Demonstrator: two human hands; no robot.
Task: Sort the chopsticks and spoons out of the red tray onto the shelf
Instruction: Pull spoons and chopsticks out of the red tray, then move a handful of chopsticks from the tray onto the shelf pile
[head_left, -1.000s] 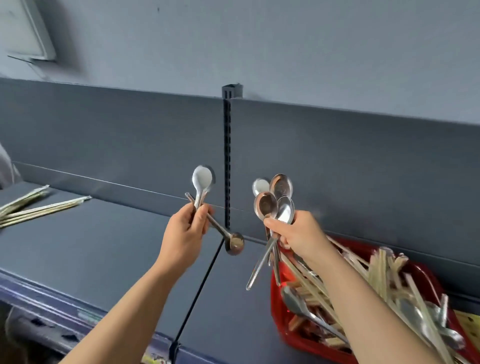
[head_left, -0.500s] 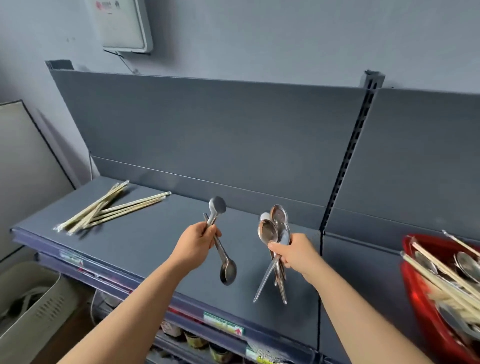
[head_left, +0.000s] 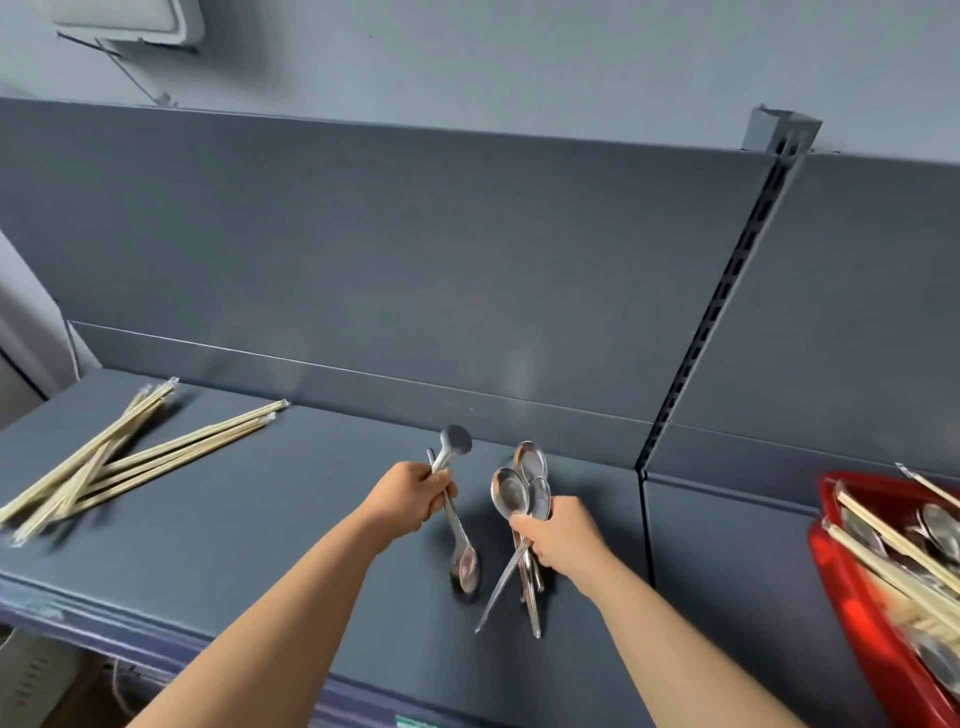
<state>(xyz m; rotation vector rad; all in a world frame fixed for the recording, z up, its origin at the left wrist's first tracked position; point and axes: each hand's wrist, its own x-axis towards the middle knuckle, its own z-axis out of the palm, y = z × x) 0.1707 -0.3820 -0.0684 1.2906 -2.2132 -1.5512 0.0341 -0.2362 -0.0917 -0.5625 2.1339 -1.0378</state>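
My left hand (head_left: 413, 496) grips two metal spoons (head_left: 457, 525) crossed in the fist, one bowl up, one bowl down near the shelf surface. My right hand (head_left: 558, 532) holds a bunch of several metal spoons (head_left: 522, 493), bowls up and handles hanging down close to the dark grey shelf (head_left: 291, 499). Both hands hover over the middle of the shelf. A pile of wrapped chopsticks (head_left: 119, 460) lies on the shelf at the left. The red tray (head_left: 852, 587) sits at the far right, holding more chopsticks and spoons.
A slotted upright post (head_left: 722, 312) splits the grey back panel and the shelf into two bays. The shelf's front edge (head_left: 130, 631) runs along the bottom left, with a lower level beneath. A white box (head_left: 130, 21) hangs on the wall at top left.
Both hands carried their spoons leftward from the tray to the left bay and lowered them toward the shelf. The view swung left, so the tray now sits at the right edge.
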